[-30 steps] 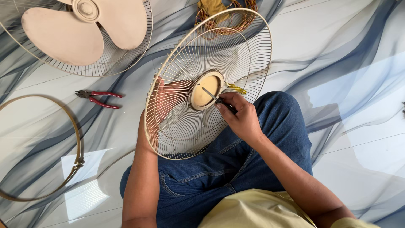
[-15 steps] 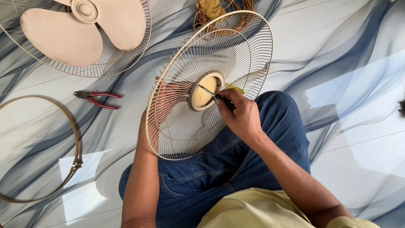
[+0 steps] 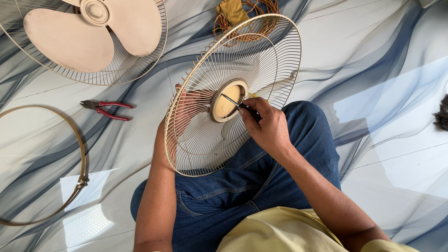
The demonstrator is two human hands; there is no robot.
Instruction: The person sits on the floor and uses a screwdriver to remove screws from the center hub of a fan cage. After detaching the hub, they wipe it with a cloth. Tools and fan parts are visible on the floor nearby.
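Observation:
A round cream wire fan guard (image 3: 261,60) stands tilted on my lap, over my blue jeans. My left hand (image 3: 186,107) is behind the wires and grips the guard from the back. My right hand (image 3: 266,126) is closed on a thin dark tool (image 3: 238,105), likely a screwdriver. Its tip rests on the cream round centre disc (image 3: 227,100) of the guard.
Red-handled pliers (image 3: 106,109) lie on the marbled blue-and-white floor to the left. A second guard with a beige fan blade (image 3: 88,32) lies at the top left. A metal ring band (image 3: 77,154) curves at the left edge. Copper wire with a yellow cloth (image 3: 235,11) sits behind the guard.
The guard has tilted slightly and shifted a little in my hands. My right hand stays at the centre disc with the tool.

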